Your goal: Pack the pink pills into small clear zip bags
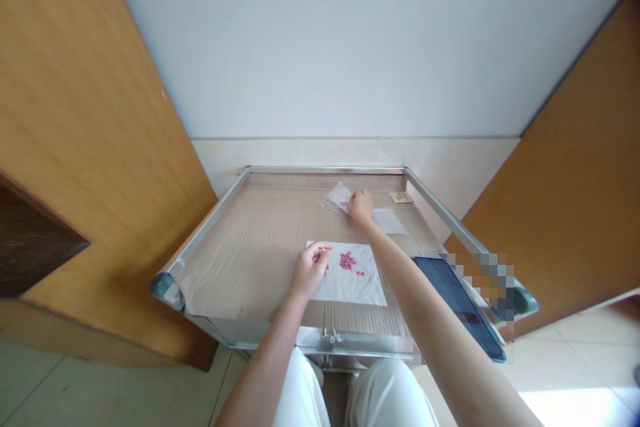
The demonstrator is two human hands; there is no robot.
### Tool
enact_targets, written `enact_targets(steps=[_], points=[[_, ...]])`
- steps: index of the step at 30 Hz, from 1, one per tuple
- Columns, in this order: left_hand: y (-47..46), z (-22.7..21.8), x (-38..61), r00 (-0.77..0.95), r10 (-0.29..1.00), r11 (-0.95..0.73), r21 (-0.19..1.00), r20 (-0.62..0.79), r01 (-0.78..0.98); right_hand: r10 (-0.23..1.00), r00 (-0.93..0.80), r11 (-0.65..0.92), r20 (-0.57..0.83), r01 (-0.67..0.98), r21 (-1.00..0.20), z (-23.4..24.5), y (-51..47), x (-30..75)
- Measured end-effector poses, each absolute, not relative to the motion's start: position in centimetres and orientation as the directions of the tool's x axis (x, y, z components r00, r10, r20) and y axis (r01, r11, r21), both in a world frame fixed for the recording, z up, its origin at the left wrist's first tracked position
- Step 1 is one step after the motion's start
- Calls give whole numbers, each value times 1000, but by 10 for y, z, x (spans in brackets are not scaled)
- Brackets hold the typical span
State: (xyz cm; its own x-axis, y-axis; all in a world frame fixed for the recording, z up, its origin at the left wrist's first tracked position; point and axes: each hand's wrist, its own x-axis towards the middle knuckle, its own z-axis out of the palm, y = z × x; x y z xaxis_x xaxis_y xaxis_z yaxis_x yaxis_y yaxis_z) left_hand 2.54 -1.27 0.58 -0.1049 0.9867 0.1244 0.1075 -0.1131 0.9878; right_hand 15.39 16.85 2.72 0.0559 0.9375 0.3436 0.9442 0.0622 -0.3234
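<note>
A white sheet of paper point(345, 290) lies on the cardboard-covered top of a metal-framed cart, bearing a small cluster of round pink tablets point(347, 261). My left hand point(311, 268) is over the paper's left edge, its fingers curled in; a little pink shows by the fingertips, but what they hold is unclear. Farther back, my right hand point(361, 205) is closed at the right side of a clear plastic bag point(334, 196) with some pink in it. The fingertips are hidden, so I cannot tell what they pinch. Beside that hand lies a flat translucent sheet or bag point(389, 221).
A small tan card point(401, 197) lies at the back right. A dark phone or tablet point(457, 303) rests near the right rail, under my right forearm. Metal rails point(327, 170) edge the cart; a wall and wooden panels point(115, 147) stand close around it.
</note>
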Motion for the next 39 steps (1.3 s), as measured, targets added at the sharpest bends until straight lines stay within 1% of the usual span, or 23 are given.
enact_targets(steps=[3,6,9,11,15,22,26,28,32,35,37,39], points=[[-13,6,25,-109,986,-115,988,126,103,917,113,52,381,916,-397,32,166,156],[-13,6,25,-114,985,-119,988,130,103,928,128,71,351,862,-502,36,164,160],[-13,6,25,-127,984,-114,989,126,98,942,149,80,302,772,-630,40,160,164],[-13,6,25,-140,982,-111,989,124,95,938,163,109,305,698,-707,41,154,165],[-14,8,26,-178,973,-131,988,144,84,930,159,187,332,572,-799,46,130,165],[-12,22,26,-300,931,-233,971,208,-51,923,112,286,368,438,-852,48,57,157],[-9,34,29,-283,938,-251,957,203,-145,907,115,352,404,318,-880,38,23,152],[-7,37,31,-300,933,-254,954,198,-159,906,121,366,406,259,-894,31,11,148],[-7,37,33,-350,922,-239,955,166,-176,931,28,355,365,177,-918,23,-7,144],[-11,38,28,-314,942,-194,957,120,-214,941,-62,339,333,145,-930,23,-13,147],[-16,41,22,-253,962,-155,965,99,-212,947,-72,321,314,127,-939,29,-13,152],[-23,45,17,-165,982,-120,978,92,-170,948,-59,316,311,110,-942,38,-10,157]])
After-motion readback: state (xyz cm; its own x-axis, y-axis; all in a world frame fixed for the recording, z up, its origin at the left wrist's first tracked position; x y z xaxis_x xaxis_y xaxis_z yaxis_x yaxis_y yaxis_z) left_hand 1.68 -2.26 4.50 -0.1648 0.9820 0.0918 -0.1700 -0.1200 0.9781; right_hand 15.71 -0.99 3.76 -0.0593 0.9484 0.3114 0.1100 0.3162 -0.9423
